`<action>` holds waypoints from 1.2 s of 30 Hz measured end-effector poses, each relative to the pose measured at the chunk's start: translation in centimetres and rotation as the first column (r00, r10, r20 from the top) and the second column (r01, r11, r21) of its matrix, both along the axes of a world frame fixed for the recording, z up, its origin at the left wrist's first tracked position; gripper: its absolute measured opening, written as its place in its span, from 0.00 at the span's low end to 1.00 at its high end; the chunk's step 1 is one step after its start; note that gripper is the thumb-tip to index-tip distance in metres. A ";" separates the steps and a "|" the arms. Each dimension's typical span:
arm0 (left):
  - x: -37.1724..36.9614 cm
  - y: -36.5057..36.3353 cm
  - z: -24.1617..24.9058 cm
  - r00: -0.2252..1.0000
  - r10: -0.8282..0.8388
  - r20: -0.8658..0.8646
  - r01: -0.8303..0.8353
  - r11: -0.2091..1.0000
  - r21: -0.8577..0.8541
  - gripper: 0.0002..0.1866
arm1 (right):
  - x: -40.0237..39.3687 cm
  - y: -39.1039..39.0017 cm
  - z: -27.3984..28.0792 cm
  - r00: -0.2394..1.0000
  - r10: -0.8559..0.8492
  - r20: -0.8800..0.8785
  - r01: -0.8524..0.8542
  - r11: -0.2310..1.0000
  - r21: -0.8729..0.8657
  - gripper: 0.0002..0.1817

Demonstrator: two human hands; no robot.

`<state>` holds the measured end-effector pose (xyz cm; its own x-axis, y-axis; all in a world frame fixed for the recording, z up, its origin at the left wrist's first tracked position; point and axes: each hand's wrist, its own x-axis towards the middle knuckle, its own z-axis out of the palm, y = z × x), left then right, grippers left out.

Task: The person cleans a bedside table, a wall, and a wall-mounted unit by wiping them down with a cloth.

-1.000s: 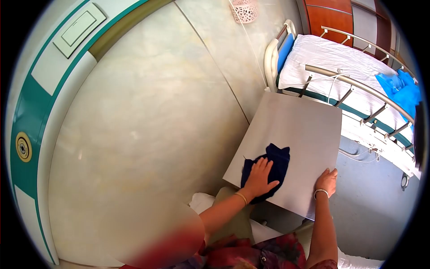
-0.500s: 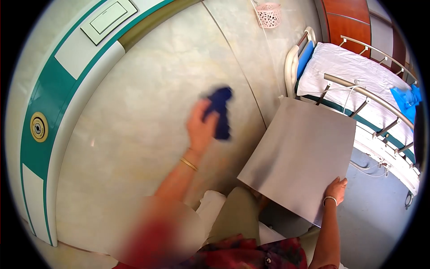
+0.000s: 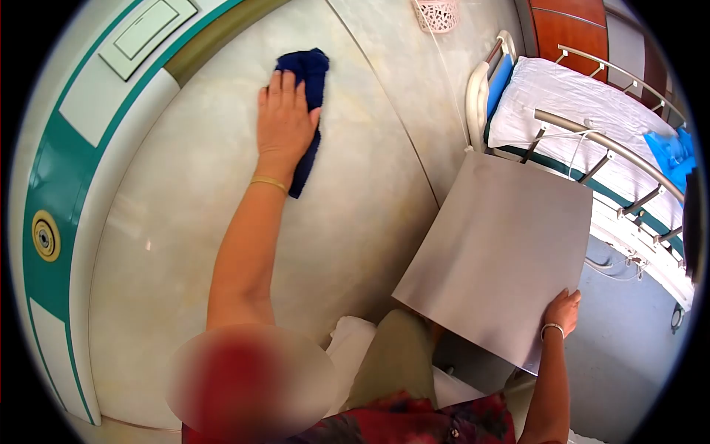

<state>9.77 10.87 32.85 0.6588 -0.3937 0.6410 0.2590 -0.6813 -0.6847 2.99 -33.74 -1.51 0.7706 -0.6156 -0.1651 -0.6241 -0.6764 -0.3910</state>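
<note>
A dark blue cloth (image 3: pixel 314 78) lies pressed against the pale marbled wall (image 3: pixel 355 222), under my left hand (image 3: pixel 285 122). The fingers of that hand are stretched out flat over the cloth, which hangs down past the wrist on its right side. At the right edge of a grey metal cabinet top (image 3: pixel 503 251), my right hand (image 3: pixel 565 311) rests with its fingers curled round the edge. Part of its grip is hidden beside the cabinet.
A bed with rails and a white sheet (image 3: pixel 551 103) stands at the right, a blue bag (image 3: pixel 671 157) on it. A pink basket (image 3: pixel 438 15) hangs at the top. A green and white wall panel (image 3: pixel 70 155) curves along the left.
My left hand has moved up and to the left along the wall with the blue cloth, and its fingers now lie flatter. My right hand stays on the cabinet edge.
</note>
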 end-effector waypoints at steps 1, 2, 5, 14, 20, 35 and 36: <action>1.1 -0.1 -1.1 1.000 -0.009 -0.014 0.009 1.000 -0.014 0.28 | 0.0 0.1 -0.1 1.000 0.001 0.018 -0.001 1.000 -0.005 0.20; 2.0 -0.2 -2.1 0.999 -0.019 -0.051 0.017 0.999 -0.046 0.29 | 0.0 0.2 0.3 1.000 -0.002 0.012 0.002 1.000 -0.010 0.20; 4.3 -1.1 -5.4 0.970 0.052 -0.238 -0.067 0.996 -0.055 0.32 | 0.0 0.5 1.1 0.999 -0.003 -0.045 0.003 1.000 0.014 0.20; 4.3 0.2 -24.6 0.801 0.172 -0.574 -0.047 0.973 0.226 0.21 | 0.1 0.3 0.6 0.999 -0.010 -0.044 0.010 1.000 0.003 0.20; -4.6 2.5 -36.8 0.600 0.251 -0.759 0.024 0.943 0.331 0.20 | 0.2 0.2 -0.1 0.999 0.006 -0.036 -0.007 0.999 -0.042 0.22; -3.8 1.8 -16.4 0.897 -0.410 -0.166 0.362 0.896 -0.256 0.15 | 0.7 -0.2 -0.1 0.998 -0.009 -0.056 0.008 1.000 -0.009 0.22; -2.3 2.1 -12.8 0.907 -0.410 -0.096 0.396 0.908 -0.135 0.13 | 0.7 -0.1 0.3 0.998 -0.005 -0.067 0.005 1.000 0.000 0.22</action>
